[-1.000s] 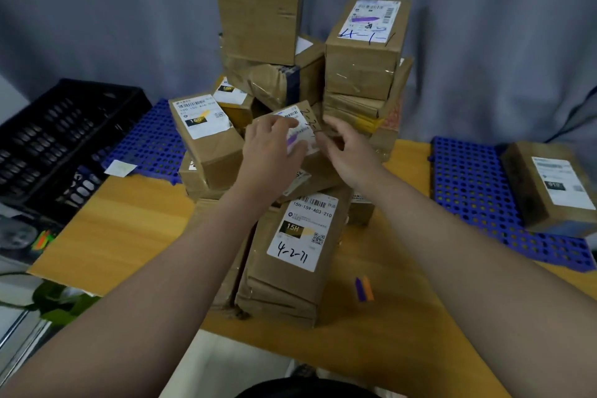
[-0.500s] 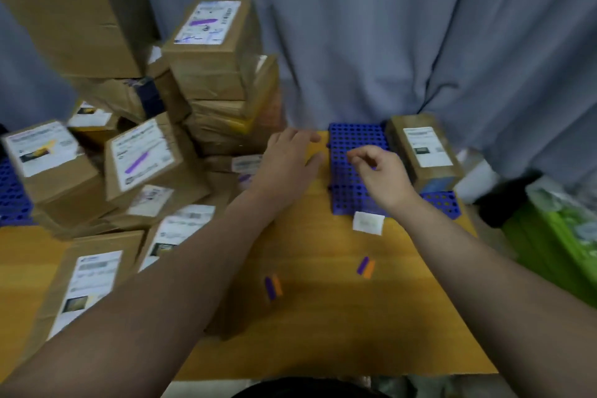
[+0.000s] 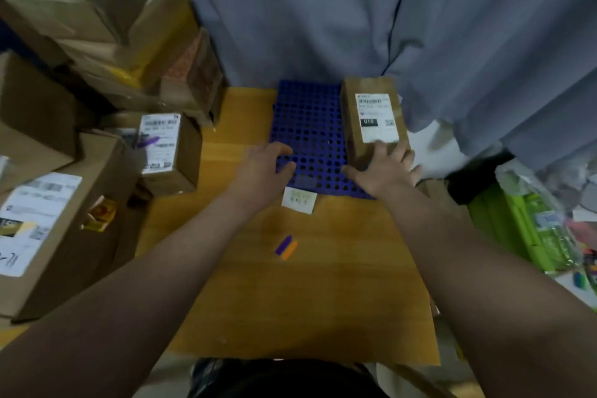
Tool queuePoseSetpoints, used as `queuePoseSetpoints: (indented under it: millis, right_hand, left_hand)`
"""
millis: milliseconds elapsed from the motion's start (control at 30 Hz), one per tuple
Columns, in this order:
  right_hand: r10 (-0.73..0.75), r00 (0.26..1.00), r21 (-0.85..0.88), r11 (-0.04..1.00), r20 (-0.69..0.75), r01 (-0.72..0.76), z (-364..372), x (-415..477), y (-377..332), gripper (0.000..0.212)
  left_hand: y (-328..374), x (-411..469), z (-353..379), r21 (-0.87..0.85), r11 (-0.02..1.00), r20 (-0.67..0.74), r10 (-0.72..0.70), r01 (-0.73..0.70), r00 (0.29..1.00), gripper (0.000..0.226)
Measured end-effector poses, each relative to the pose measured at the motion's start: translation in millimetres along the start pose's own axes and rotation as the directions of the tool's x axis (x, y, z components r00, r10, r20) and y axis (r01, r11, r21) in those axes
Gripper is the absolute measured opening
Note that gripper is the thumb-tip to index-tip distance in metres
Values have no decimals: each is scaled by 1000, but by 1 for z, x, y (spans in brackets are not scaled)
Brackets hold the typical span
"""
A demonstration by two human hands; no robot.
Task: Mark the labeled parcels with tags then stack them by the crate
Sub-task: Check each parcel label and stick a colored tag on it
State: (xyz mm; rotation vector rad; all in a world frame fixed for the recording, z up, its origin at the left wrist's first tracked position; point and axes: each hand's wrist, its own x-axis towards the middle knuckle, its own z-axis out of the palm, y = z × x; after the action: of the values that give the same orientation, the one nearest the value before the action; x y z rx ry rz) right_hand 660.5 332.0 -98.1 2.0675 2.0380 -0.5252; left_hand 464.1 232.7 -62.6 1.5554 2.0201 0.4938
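Note:
A brown parcel [image 3: 371,107] with a white shipping label lies on the right side of a blue perforated mat [image 3: 307,126]. My right hand [image 3: 384,168] grasps its near end, fingers spread over the top and thumb at the left side. My left hand [image 3: 261,168] rests with loosely curled fingers at the mat's near left edge and holds nothing. A white sheet of tags [image 3: 298,200] lies just below the mat. A purple and an orange tag [image 3: 286,247] lie together on the wooden table [image 3: 290,300].
A tall pile of brown parcels [image 3: 97,52] fills the left side; one parcel with a purple tag on its label [image 3: 161,142] stands nearest. A grey curtain [image 3: 420,26] hangs behind the table. Green packaging and clutter [image 3: 533,229] sit off the table's right edge.
The view has swung right, away from the pile. My right hand has moved from the mat onto the parcel's near end. My left hand has come back to the mat's near left edge.

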Motion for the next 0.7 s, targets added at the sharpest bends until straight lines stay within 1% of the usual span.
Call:
queuePoseSetpoints:
  millis: [133, 233, 333, 400, 467, 500, 567, 600, 667, 700]
  right_hand:
    - [62, 998, 38, 997, 32, -63, -7, 29, -5, 108]
    - [91, 996, 73, 993, 3, -91, -4, 46, -8, 115]
    - [140, 990, 190, 972, 15, -140, -4, 56, -5, 109]
    - [136, 991, 278, 951, 5, -132, -4, 55, -2, 102]
    - [81, 994, 342, 938, -67, -53, 0, 47, -1, 98]
    - [35, 991, 377, 926, -127, 15, 4, 40, -2, 93]
    - [-70, 966, 464, 867, -249, 182, 13, 18, -9, 78]
    - [-119, 948, 504, 824, -294, 260, 17, 4, -15, 76]
    - [-218, 907, 547, 739, -360, 394, 23, -27, -31, 78]
    - [-272, 881, 541, 706, -387, 456, 27, -42, -39, 79]
  left_hand:
    - [1, 13, 18, -46, 997, 1, -62, 62, 998, 37]
    - [1, 18, 25, -41, 994, 1, -102, 102, 995, 36]
    - [-3, 17, 24, -35, 987, 2, -155, 155, 988, 36]
    - [-9, 15, 22, -43, 981, -5, -189, 189, 982, 35]
    - [-11, 11, 20, -65, 974, 3, -219, 219, 976, 34]
    - [-10, 8, 20, -96, 967, 10, -236, 236, 972, 34]
    - [-7, 0, 19, -237, 933, 28, -272, 271, 962, 35]
    - [-5, -4, 18, -331, 898, 45, -293, 291, 955, 38]
    - [-2, -13, 15, -485, 812, 95, -320, 324, 943, 54]
    - [-3, -17, 13, -548, 766, 119, -327, 337, 938, 65]
